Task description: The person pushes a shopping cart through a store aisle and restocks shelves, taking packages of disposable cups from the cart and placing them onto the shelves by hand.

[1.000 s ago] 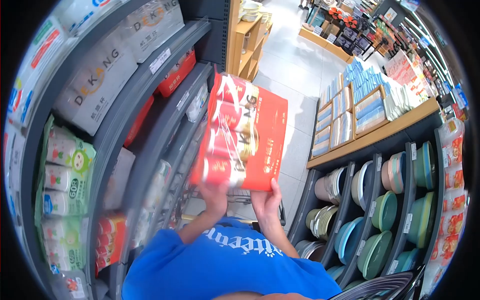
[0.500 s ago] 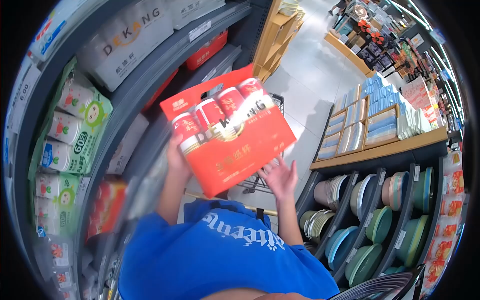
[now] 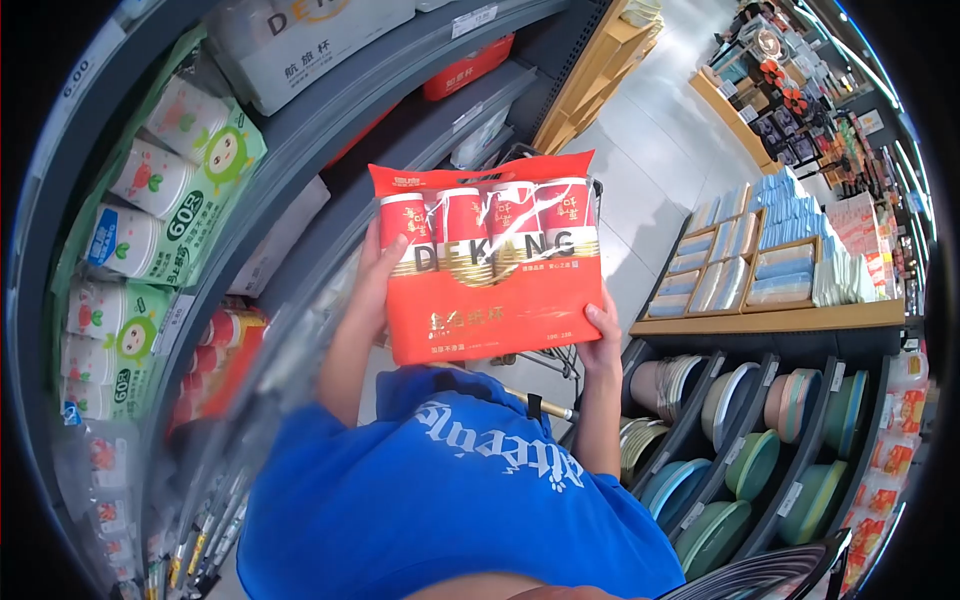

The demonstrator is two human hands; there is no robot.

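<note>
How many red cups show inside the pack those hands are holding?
4, in a row near the top of the pack: leftmost cup, second cup, third cup, rightmost cup. Others may be hidden behind.

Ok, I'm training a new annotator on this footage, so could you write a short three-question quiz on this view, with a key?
1. True or false: the left hand and the right hand hold opposite sides of the red DEKANG paper-cup pack.
2. What stands nested at the lower right?
A: shoes
B: round basins
C: books
3. Fill in: the large number printed on the green cup pack at the upper left is ___.

Key: 1. True. 2. B. 3. 60.
</note>
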